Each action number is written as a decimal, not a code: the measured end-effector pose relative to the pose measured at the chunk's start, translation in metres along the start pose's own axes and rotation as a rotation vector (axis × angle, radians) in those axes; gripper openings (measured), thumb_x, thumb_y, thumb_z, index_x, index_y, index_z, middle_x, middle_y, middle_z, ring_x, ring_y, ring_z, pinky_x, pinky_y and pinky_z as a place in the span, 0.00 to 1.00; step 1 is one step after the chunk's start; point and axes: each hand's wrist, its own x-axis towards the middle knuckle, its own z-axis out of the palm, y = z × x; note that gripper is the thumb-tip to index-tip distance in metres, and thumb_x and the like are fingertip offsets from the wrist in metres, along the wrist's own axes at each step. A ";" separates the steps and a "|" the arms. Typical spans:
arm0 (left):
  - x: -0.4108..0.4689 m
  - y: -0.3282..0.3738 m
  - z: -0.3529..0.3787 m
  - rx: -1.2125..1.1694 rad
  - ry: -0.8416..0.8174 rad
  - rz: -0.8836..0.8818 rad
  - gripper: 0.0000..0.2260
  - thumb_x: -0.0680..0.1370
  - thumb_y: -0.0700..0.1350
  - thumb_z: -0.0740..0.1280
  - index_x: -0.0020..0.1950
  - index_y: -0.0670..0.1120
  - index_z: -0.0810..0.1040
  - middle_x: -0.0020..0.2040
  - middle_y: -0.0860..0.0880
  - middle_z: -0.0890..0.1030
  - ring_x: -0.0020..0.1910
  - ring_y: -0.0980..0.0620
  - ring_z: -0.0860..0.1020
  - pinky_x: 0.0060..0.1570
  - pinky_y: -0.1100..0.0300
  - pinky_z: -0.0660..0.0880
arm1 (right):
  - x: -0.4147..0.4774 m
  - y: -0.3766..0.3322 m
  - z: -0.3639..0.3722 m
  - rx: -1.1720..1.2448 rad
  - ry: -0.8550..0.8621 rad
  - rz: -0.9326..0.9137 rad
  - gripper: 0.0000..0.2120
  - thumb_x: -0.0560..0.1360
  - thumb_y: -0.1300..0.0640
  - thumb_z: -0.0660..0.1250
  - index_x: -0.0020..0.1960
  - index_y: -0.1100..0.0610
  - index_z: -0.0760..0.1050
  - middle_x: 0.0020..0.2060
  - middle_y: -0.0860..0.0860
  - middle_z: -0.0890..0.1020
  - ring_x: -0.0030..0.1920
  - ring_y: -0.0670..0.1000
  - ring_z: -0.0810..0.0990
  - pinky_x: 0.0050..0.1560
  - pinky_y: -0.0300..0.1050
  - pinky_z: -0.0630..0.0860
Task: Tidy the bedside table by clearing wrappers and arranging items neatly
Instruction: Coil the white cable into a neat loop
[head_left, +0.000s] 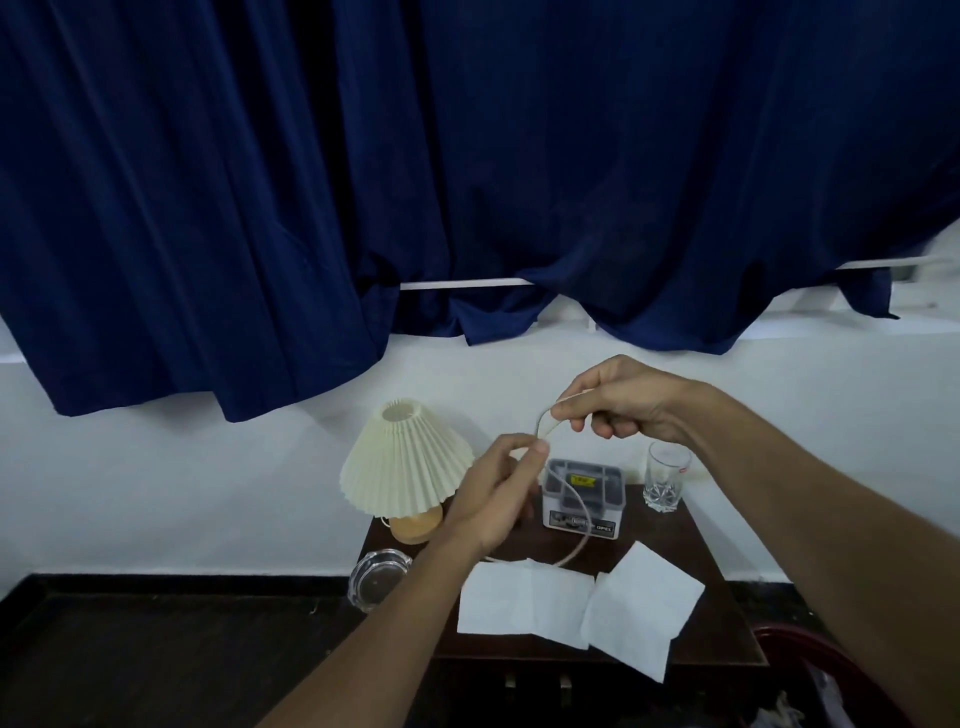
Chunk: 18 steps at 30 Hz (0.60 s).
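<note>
I hold a pale cord (541, 423) up over the desk (696, 540); it loops down past the grey box (582, 514), whose compartments hold something yellow. My left hand (493, 499) and right hand (628, 402) each pinch the cord, close together. Two napkins (524, 597) lie near the front edge, one overhanging it.

bedside tbl (670, 538), lamp (405, 462), ashtray (376, 577), organizer box (582, 501), tumbler (666, 480), L napkin (522, 603), R napkin (641, 613)

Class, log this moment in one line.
left hand pinches cable | right hand pinches cable | cable hangs to bedside table
</note>
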 end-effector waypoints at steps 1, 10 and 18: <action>0.001 0.005 0.008 0.058 0.011 0.023 0.19 0.77 0.70 0.60 0.62 0.61 0.76 0.36 0.53 0.81 0.38 0.51 0.80 0.48 0.47 0.79 | 0.001 -0.004 0.004 -0.020 -0.025 -0.005 0.07 0.70 0.58 0.80 0.43 0.61 0.84 0.33 0.54 0.81 0.25 0.47 0.71 0.20 0.36 0.58; 0.012 0.039 0.017 -0.076 0.244 -0.032 0.17 0.81 0.66 0.57 0.62 0.57 0.69 0.42 0.50 0.86 0.32 0.49 0.82 0.40 0.52 0.81 | 0.000 -0.015 0.020 -0.180 -0.040 -0.076 0.04 0.73 0.64 0.72 0.39 0.61 0.83 0.32 0.56 0.80 0.26 0.46 0.71 0.22 0.37 0.60; 0.017 0.037 0.014 -0.279 0.189 -0.191 0.18 0.84 0.53 0.59 0.55 0.41 0.82 0.41 0.44 0.84 0.33 0.50 0.81 0.39 0.53 0.76 | 0.003 0.007 0.032 -0.137 -0.044 -0.091 0.07 0.75 0.60 0.75 0.49 0.64 0.82 0.34 0.56 0.82 0.28 0.46 0.72 0.26 0.39 0.64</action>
